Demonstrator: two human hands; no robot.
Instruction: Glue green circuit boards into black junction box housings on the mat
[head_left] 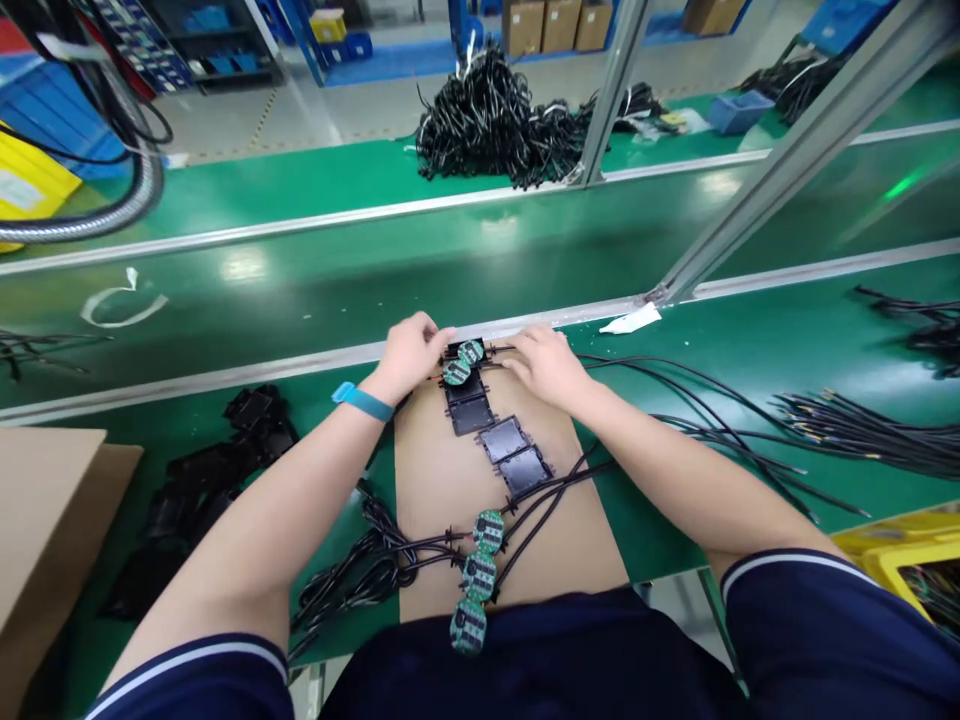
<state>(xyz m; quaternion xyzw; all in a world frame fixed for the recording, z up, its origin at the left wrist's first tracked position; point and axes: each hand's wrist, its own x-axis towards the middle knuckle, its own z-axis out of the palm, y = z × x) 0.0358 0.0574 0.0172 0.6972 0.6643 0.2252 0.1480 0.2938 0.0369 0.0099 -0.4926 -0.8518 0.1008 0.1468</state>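
At the far edge of a cardboard sheet [431,480], my left hand [411,355] has its fingers curled together at the left end of a black plastic case [454,388]; what they pinch is hidden. My right hand [551,365] is at the case's right side, thumb and forefinger around a black cable [501,349]. Between my hands, two round green circuit boards [463,362] lie over the case. Nearer me are more open black cases [514,456]. Closest to my body, several round green boards [479,575] sit in a row with cables attached.
Black cases [217,460] are heaped at left beside a cardboard box [56,510]. Coiled cables [360,565] lie near the sheet. Cut cables [877,430] spread at right. A metal post [787,150] slants across the right, with a cable pile [499,125] behind the rail.
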